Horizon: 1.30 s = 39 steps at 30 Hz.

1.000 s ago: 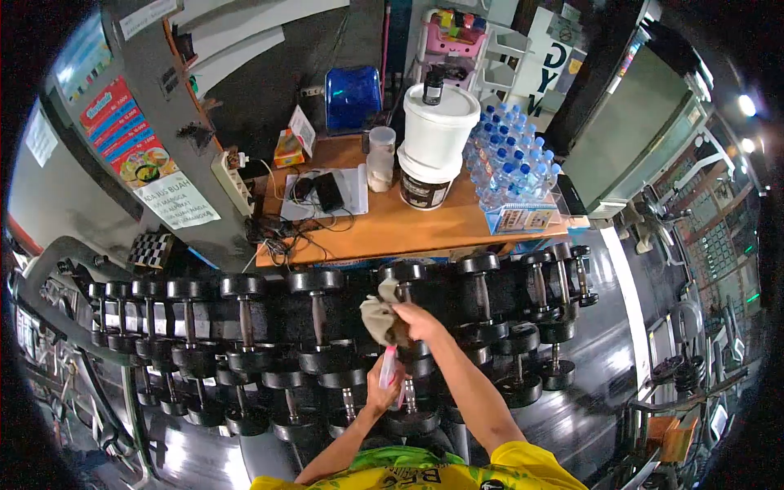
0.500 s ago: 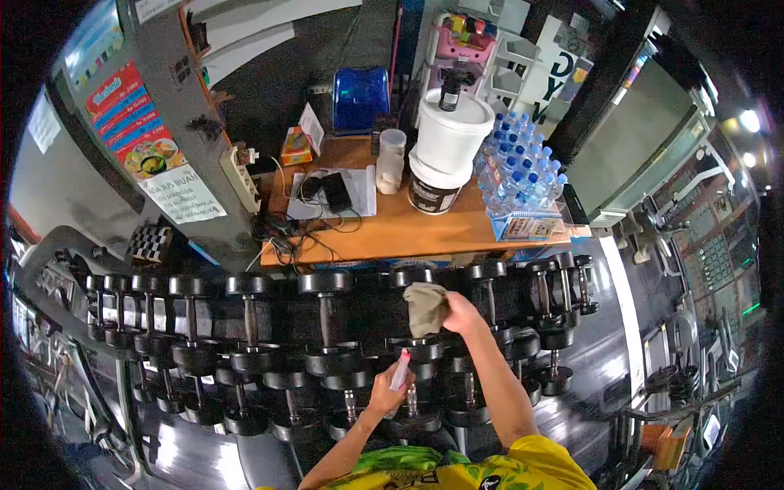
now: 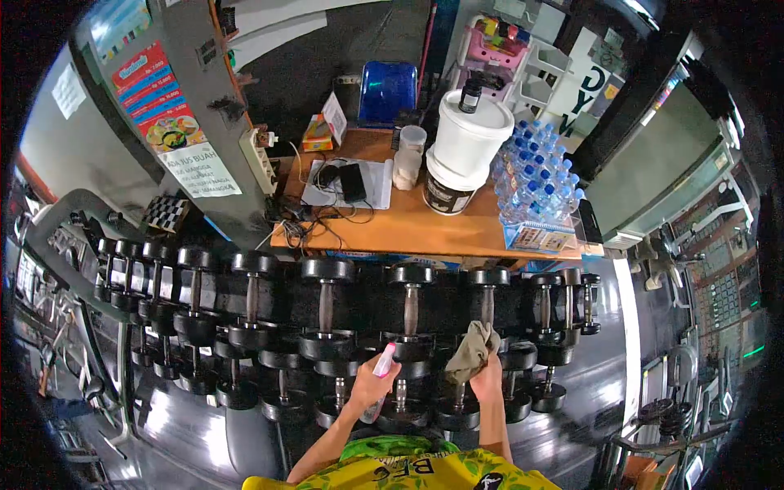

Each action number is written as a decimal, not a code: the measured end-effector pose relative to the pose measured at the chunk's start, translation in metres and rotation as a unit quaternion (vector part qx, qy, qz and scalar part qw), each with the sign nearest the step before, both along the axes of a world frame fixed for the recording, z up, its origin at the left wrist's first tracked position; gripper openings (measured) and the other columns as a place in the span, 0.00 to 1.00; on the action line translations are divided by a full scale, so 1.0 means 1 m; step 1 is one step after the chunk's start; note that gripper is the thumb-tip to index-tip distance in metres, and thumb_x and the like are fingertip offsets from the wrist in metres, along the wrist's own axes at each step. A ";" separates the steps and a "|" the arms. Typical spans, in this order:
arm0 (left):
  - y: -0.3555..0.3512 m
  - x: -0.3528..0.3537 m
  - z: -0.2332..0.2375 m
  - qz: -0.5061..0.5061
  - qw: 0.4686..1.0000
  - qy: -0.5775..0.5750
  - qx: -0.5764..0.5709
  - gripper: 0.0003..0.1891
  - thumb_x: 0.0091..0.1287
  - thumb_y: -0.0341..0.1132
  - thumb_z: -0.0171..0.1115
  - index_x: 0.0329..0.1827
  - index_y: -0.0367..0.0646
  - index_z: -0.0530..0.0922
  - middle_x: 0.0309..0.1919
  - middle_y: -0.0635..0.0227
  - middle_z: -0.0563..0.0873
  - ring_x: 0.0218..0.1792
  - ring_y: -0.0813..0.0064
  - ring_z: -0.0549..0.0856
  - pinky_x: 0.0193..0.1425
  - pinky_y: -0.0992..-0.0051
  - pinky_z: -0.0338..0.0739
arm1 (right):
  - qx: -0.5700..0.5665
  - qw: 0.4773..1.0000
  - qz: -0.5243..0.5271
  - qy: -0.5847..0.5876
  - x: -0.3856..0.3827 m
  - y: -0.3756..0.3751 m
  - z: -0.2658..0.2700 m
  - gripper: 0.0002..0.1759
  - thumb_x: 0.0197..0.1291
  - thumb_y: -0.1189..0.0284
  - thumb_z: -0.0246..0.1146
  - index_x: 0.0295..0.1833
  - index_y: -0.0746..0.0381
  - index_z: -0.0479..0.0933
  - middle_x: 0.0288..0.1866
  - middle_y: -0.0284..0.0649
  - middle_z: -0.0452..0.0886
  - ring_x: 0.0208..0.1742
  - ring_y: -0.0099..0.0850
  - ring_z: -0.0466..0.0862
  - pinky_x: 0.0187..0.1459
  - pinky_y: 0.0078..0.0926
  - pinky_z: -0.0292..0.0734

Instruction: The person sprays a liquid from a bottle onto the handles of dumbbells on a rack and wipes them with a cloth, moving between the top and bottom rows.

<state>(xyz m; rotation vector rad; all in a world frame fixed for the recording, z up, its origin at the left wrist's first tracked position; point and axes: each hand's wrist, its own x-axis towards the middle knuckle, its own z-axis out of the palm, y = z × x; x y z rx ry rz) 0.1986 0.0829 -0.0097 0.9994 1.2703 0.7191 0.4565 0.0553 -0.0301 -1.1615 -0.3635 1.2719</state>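
My left hand (image 3: 374,384) is closed around a small clear spray bottle (image 3: 385,362) with a pink-and-white top, held in front of the dumbbell rack. In my right hand (image 3: 487,380) is a crumpled grey-green cloth (image 3: 474,349). The cloth hangs over the lower end of a black dumbbell (image 3: 487,306) in the upper row; whether it touches is not clear. Left of the cloth, another dumbbell (image 3: 410,309) with a bare metal handle lies in the same row, just beyond the bottle.
Several more dumbbells (image 3: 253,298) fill two tiers on both sides. Behind them a wooden desk (image 3: 392,233) carries stacked white tubs (image 3: 471,135), bottled water (image 3: 535,175), a clear jar (image 3: 408,157) and tangled cables (image 3: 302,233). Gym machines stand left and right.
My right hand has drawn the cloth back toward me and to the right, off the middle dumbbell. My left hand with the spray bottle has shifted slightly left. The view has turned a little.
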 end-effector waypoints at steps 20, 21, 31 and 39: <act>-0.032 0.043 -0.039 0.151 0.986 0.008 0.074 0.10 0.62 0.35 0.62 0.39 0.37 0.78 0.26 0.70 0.80 0.25 0.82 0.79 0.27 0.76 0.75 | 0.072 0.678 0.328 -0.654 -0.085 0.107 0.006 0.20 0.46 0.80 0.57 0.48 0.56 0.78 0.54 0.44 0.78 0.47 0.46 0.81 0.49 0.41 0.76; -0.032 0.044 -0.032 0.157 0.986 -0.012 0.056 0.09 0.63 0.34 0.61 0.39 0.37 0.78 0.26 0.71 0.80 0.25 0.81 0.79 0.27 0.76 0.75 | 0.096 0.666 0.339 -0.657 -0.077 0.099 0.011 0.22 0.46 0.79 0.58 0.51 0.55 0.78 0.50 0.45 0.80 0.43 0.46 0.82 0.46 0.42 0.77; -0.027 0.039 -0.020 0.172 0.972 -0.156 -0.022 0.06 0.64 0.26 0.54 0.43 0.37 0.74 0.30 0.71 0.76 0.28 0.81 0.77 0.31 0.77 0.77 | 0.065 0.791 0.310 -0.524 -0.067 0.139 0.031 0.15 0.58 0.67 0.57 0.49 0.61 0.77 0.39 0.57 0.80 0.43 0.50 0.81 0.43 0.42 0.77; -0.032 0.037 -0.024 0.220 0.950 -0.219 -0.016 0.08 0.65 0.28 0.54 0.46 0.39 0.71 0.30 0.71 0.73 0.26 0.75 0.78 0.31 0.71 0.78 | 0.070 0.571 0.471 -0.669 -0.124 0.125 -0.008 0.17 0.52 0.74 0.57 0.50 0.55 0.75 0.35 0.52 0.82 0.39 0.50 0.83 0.39 0.47 0.78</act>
